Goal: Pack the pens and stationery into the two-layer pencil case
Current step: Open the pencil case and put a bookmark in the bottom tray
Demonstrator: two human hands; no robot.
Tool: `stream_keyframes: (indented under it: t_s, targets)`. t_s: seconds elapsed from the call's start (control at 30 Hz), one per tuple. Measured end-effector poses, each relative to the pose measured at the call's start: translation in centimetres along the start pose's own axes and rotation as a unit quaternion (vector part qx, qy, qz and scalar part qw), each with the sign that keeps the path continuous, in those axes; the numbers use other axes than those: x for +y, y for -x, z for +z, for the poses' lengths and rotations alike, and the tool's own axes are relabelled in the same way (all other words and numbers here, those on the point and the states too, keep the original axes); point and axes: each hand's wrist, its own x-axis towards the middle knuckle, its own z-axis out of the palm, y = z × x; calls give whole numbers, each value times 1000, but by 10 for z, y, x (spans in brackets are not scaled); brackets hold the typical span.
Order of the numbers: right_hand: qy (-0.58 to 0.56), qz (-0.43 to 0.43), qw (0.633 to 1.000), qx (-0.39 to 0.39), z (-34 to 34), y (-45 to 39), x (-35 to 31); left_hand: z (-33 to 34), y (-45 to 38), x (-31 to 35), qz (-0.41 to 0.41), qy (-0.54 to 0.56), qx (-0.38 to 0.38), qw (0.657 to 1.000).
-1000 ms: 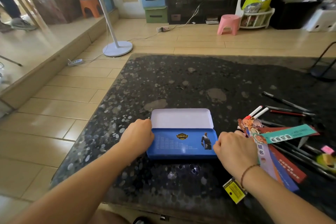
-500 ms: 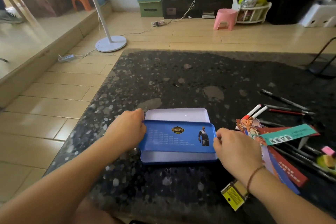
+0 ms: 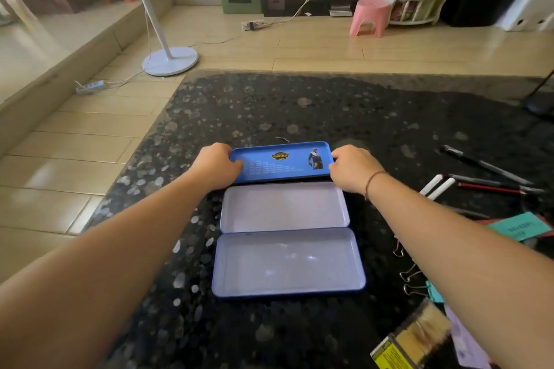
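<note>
Holding the blue printed tray of the pencil case by its 2 short ends, I have my left hand pinched on its left end and my right hand on its right end, so it stays level while I swing it away from me. Just nearer me than my hands lie the 2 pale, empty compartments, the middle one and the deeper base, joined edge to edge and flat on the black speckled table. I judge I spread it this way to get at both layers. 1 second ago the blue tray sat close to my body under a raised pale lid; now it is the farthest panel and the case is fully unfolded. Right of my right hand wait white-capped pens, dark pens, a teal label strip and binder clips, none packed.
</note>
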Motion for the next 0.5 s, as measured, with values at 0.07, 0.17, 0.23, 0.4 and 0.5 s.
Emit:
stream_keyframes:
  t_s: [0.07, 0.17, 0.23, 0.4, 0.5]
  targets:
    - [10, -26, 999, 15, -1, 10, 12, 4, 6, -4, 4, -17, 7, 1000]
    - [-31, -96, 989, 113, -33, 51, 52, 0, 26, -5, 10, -19, 20, 1000]
    - [-43, -127, 981, 139, -62, 87, 92, -4, 43, 0, 38, -15, 52, 998]
    - [72, -82, 992, 56, -94, 141, 183, 6, 90, 49, 165, -13, 67, 984]
    - [177, -106, 978, -28, -89, 147, 202, 32, 123, 94, 227, 9, 33, 973]
